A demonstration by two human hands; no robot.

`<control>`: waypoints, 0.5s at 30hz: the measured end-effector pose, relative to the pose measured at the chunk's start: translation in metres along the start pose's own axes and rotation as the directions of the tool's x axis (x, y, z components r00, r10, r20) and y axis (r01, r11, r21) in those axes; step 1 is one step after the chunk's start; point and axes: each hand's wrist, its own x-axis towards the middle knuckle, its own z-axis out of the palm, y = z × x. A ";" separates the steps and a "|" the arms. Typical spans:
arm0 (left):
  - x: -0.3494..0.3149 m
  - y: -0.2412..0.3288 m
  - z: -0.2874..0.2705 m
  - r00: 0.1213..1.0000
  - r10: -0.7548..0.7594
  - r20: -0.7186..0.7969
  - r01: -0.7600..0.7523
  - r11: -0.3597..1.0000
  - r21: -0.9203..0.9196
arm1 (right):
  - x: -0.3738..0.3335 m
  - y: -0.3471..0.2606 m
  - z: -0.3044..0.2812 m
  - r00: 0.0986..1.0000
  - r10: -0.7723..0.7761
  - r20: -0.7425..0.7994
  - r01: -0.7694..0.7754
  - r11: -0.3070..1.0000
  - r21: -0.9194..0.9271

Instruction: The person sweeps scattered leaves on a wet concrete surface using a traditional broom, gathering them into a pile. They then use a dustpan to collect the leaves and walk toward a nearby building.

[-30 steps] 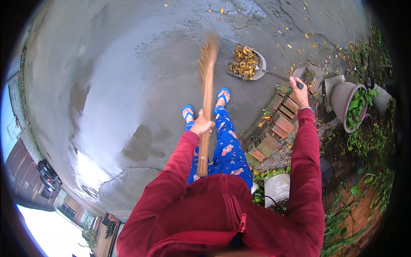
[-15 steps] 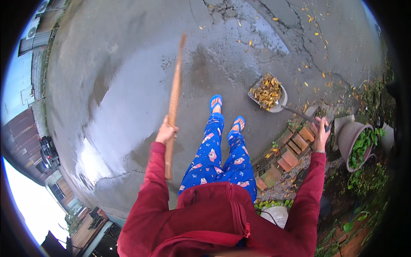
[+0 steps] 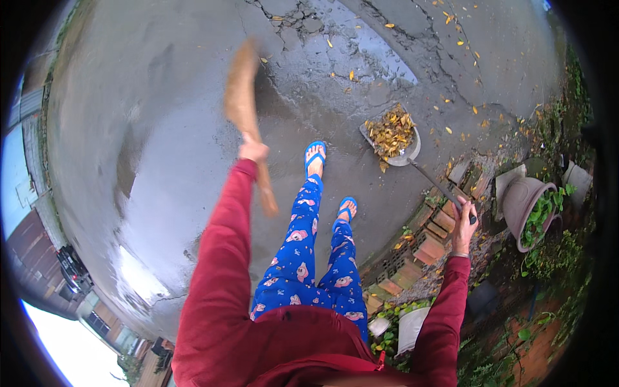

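Note:
My left hand [image 3: 254, 151] is closed round the handle of a straw-coloured broom [image 3: 240, 90], which is smeared by motion. The broom's wide end points away from me, over the wet ground. Out to the right, my right hand [image 3: 464, 222] grips the dark end of the long handle of a dustpan [image 3: 405, 157]. A heap of yellow and brown leaves [image 3: 390, 133] fills the pan, some of them over its rim. The pan is low by the ground, ahead and right of my feet in blue flip-flops [image 3: 315, 155].
Bricks [image 3: 429, 247] edge a planted strip on the right. A large plant pot [image 3: 525, 206] stands there, and a white container [image 3: 411, 329] sits near my right side. Cracked, wet concrete [image 3: 187, 161] with puddles and scattered leaves spreads ahead. A parked vehicle [image 3: 73, 269] shows far left.
The broom has swung from nearly upright in view to a tilt, its wide end now showing. My left arm reached farther forward. My right hand and the leaf-filled dustpan shifted slightly left in view.

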 end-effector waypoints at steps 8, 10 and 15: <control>-0.139 0.074 -0.029 0.715 0.255 0.650 -0.515 0.822 0.244 | 0.018 0.008 0.016 0.994 0.060 -0.091 -0.046 0.988 0.150; -0.130 0.066 -0.077 0.638 0.312 0.704 -0.553 0.822 0.137 | 0.020 0.012 0.016 0.983 0.119 -0.137 -0.092 0.978 0.186; -0.086 0.061 -0.145 0.772 0.419 0.478 -0.516 0.852 0.087 | 0.026 0.009 0.012 0.995 0.085 -0.055 -0.076 0.985 0.155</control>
